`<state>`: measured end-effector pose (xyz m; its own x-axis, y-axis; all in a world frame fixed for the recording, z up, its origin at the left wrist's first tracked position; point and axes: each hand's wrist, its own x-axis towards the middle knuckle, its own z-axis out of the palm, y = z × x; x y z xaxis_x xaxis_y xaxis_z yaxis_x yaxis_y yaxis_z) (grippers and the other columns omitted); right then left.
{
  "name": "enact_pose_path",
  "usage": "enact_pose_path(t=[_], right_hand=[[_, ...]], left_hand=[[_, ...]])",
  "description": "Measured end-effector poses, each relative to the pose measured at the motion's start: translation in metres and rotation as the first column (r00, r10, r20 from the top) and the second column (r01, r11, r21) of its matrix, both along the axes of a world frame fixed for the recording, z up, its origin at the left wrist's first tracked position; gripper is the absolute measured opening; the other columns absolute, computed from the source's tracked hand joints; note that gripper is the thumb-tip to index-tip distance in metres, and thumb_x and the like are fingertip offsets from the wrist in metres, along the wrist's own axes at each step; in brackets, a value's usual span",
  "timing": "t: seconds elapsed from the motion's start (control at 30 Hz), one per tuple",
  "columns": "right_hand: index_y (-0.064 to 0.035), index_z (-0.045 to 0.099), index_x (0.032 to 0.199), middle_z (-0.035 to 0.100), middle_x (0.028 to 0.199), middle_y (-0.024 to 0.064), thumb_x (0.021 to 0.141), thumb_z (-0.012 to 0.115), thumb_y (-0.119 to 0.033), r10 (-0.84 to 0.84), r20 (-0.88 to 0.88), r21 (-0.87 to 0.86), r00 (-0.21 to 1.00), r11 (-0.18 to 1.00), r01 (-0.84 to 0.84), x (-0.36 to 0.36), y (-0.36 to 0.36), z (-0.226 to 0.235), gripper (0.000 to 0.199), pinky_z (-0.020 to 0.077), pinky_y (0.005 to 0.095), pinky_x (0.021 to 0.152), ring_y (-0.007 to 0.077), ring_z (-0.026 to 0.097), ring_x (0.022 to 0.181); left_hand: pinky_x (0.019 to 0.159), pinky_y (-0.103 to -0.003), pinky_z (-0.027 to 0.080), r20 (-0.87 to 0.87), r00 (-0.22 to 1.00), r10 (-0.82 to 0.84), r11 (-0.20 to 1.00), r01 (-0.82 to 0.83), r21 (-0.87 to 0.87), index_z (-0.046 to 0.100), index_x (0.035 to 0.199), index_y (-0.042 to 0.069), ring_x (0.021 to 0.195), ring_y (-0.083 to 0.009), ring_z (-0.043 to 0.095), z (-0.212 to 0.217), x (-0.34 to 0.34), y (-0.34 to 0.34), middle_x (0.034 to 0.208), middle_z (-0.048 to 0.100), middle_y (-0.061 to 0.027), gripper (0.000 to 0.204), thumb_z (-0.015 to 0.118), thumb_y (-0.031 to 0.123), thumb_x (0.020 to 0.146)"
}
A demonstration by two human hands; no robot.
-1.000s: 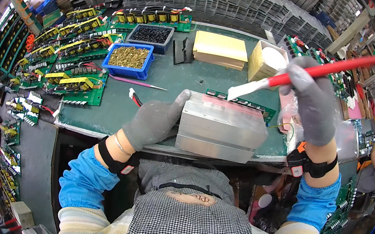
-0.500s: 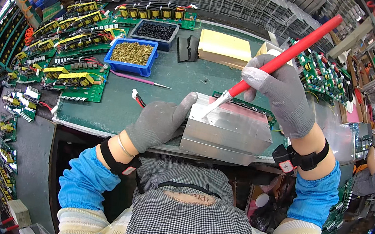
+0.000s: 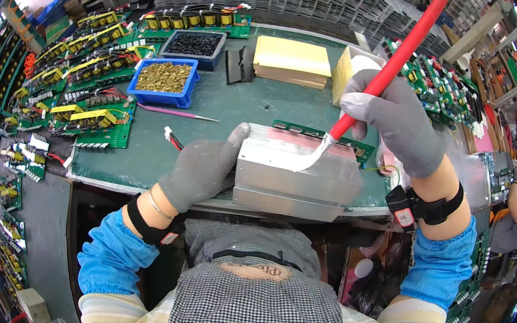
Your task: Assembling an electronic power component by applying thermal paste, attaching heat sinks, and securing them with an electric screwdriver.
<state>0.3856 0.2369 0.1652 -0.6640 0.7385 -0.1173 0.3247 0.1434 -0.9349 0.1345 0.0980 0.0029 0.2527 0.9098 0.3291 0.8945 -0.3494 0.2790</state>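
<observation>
Two gloved hands at frame centre. Risk: brush (image 3: 381,80) bristles overrun the metal block's (image 3: 299,173) top edge and smear the green circuit board (image 3: 323,136) just behind, if the stroke runs long. Left hand (image 3: 203,167) braces the block's left end, fingers wrapped. Right hand (image 3: 396,120) pinches the red handle, wrist raised, upper right.

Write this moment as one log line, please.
left hand: steadies metal block | right hand: holds red brush, bristles on block top
</observation>
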Motion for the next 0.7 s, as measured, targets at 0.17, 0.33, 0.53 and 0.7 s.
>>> enact_pose_path(t=[0.17, 0.33, 0.53, 0.7], right_hand=[[-0.0007, 0.061, 0.083, 0.062, 0.071, 0.0062, 0.084, 0.068, -0.019, -0.070, -0.003, -0.026, 0.998, 0.997, 0.070, 0.032, 0.003, -0.001, 0.020, 0.0461, 0.0236, 0.056, 0.0098, 0.057, 0.058], [-0.0016, 0.062, 0.083, 0.060, 0.068, 0.0044, 0.083, 0.067, -0.022, -0.143, 0.012, 0.007, 0.990, 0.990, 0.143, 0.058, 0.006, -0.006, 0.021, 0.0452, 0.0236, 0.054, 0.0102, 0.056, 0.056], [-0.0009, 0.063, 0.085, 0.060, 0.070, 0.0045, 0.083, 0.066, -0.021, -0.208, 0.007, -0.027, 0.978, 0.978, 0.208, 0.062, -0.001, 0.004, 0.021, 0.0446, 0.0231, 0.057, 0.0097, 0.056, 0.058], [0.0007, 0.065, 0.089, 0.062, 0.071, 0.0057, 0.086, 0.066, -0.021, -0.257, -0.250, -0.028, 0.934, 0.966, 0.258, 0.029, -0.010, -0.003, 0.022, 0.0432, 0.0216, 0.061, 0.0092, 0.058, 0.064]], left_hand=[[0.056, -0.044, 0.047, -0.008, 1.000, -0.009, 0.999, 0.009, 0.031, 0.024, 0.148, -0.003, 0.063, -0.0335, 0.063, -0.003, -0.002, 0.000, 0.072, 0.062, -0.0142, 0.094, 0.076, 0.017, 0.071], [0.056, -0.043, 0.047, -0.005, 1.000, -0.019, 0.999, 0.019, 0.045, 0.024, 0.147, -0.003, 0.061, -0.0333, 0.062, -0.003, -0.002, 0.001, 0.070, 0.061, -0.0142, 0.095, 0.077, 0.017, 0.071], [0.056, -0.043, 0.047, -0.001, 1.000, -0.018, 0.999, 0.018, 0.034, 0.022, 0.148, -0.003, 0.063, -0.0337, 0.063, 0.000, -0.002, 0.000, 0.072, 0.062, -0.0139, 0.097, 0.077, 0.017, 0.070], [0.055, -0.044, 0.047, -0.006, 1.000, -0.012, 1.000, 0.013, 0.025, 0.022, 0.147, -0.003, 0.064, -0.0336, 0.064, 0.000, -0.002, -0.001, 0.074, 0.063, -0.0129, 0.095, 0.076, 0.017, 0.071]])
